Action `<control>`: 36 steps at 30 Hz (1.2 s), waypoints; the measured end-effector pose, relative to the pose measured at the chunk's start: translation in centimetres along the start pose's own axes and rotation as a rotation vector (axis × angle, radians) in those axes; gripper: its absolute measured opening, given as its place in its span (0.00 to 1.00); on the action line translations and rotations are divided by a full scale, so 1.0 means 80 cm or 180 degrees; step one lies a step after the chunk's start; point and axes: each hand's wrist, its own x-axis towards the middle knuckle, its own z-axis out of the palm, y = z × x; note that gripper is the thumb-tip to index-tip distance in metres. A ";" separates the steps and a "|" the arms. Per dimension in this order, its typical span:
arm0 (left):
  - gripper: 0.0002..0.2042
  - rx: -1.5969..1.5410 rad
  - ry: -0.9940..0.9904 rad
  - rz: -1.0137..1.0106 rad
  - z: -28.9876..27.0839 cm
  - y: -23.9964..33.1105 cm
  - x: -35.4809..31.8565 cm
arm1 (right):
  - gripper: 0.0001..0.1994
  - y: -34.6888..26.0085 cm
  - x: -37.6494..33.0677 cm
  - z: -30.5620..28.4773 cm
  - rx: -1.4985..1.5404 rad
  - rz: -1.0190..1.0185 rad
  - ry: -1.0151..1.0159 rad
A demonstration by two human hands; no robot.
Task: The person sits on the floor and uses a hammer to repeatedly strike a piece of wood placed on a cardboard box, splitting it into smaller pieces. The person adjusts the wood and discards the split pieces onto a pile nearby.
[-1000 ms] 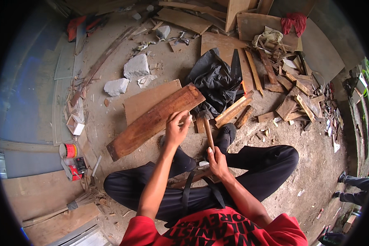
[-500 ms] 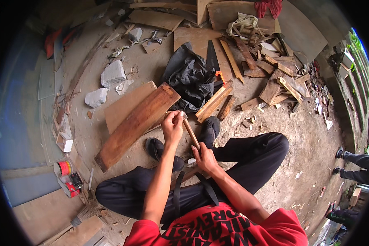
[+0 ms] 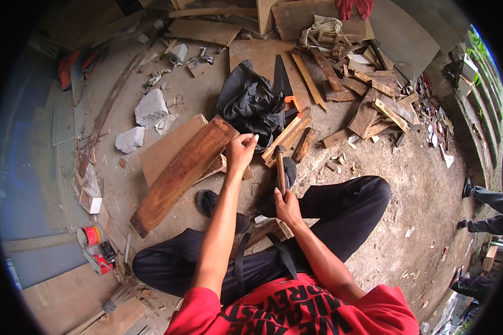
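Note:
My right hand (image 3: 288,206) is closed round the wooden handle of a hammer (image 3: 281,170), whose dark head points away from me, above my right shoe. Farther forward and to the left, my left hand (image 3: 240,152) is pinched shut; whatever its fingertips hold is too small to make out. Beside that hand is the far end of a thick reddish-brown plank (image 3: 184,174), slanting down to the left. Under it, part of a lighter wooden piece shows, and a thin brown board (image 3: 167,146) lies behind.
Ahead lie a crumpled black bag (image 3: 250,103), a handsaw with an orange handle (image 3: 289,99) and short wood strips (image 3: 288,137). Scrap wood (image 3: 369,114) is heaped at the far right. White blocks (image 3: 151,108) and cans (image 3: 89,235) are at left; another person's legs (image 3: 486,212) show at right.
My right hand has moved slightly right, swinging the hammer head away from my left hand to the right. My left hand has shifted slightly forward, its fingertips now apart from the hammer head.

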 end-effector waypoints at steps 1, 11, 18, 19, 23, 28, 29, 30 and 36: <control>0.17 0.0141 -0.0276 -0.0187 -0.019 -0.043 0.009 | 0.26 -0.012 -0.008 0.005 -0.0047 -0.0028 0.0004; 0.49 0.2204 0.0049 0.0633 -0.154 -0.069 0.007 | 0.27 -0.036 -0.018 0.002 -0.0191 -0.0333 -0.0008; 0.52 0.2397 -0.0198 0.0777 -0.172 -0.104 -0.028 | 0.22 -0.048 -0.027 0.030 0.0363 -0.0835 -0.0149; 0.52 0.2371 -0.0223 0.0790 -0.172 -0.101 -0.034 | 0.22 -0.056 -0.032 0.029 0.0571 -0.0882 -0.0290; 0.52 0.2273 -0.0381 0.0807 -0.178 -0.098 -0.050 | 0.20 -0.075 -0.030 0.035 0.0710 -0.1439 -0.0356; 0.50 0.2258 -0.0278 0.0986 -0.175 -0.091 -0.060 | 0.17 -0.105 -0.028 0.033 -0.0337 -0.1492 -0.0403; 0.50 0.2202 -0.0205 0.1082 -0.178 -0.093 -0.059 | 0.19 -0.108 -0.028 0.040 -0.0576 -0.1211 -0.0392; 0.50 0.2196 -0.0202 0.1095 -0.170 -0.093 -0.053 | 0.20 -0.108 -0.027 0.041 -0.0628 -0.1150 -0.0393; 0.49 0.2240 -0.0173 0.1050 -0.179 -0.093 -0.063 | 0.15 -0.188 -0.075 0.009 -0.0009 -0.1608 -0.0377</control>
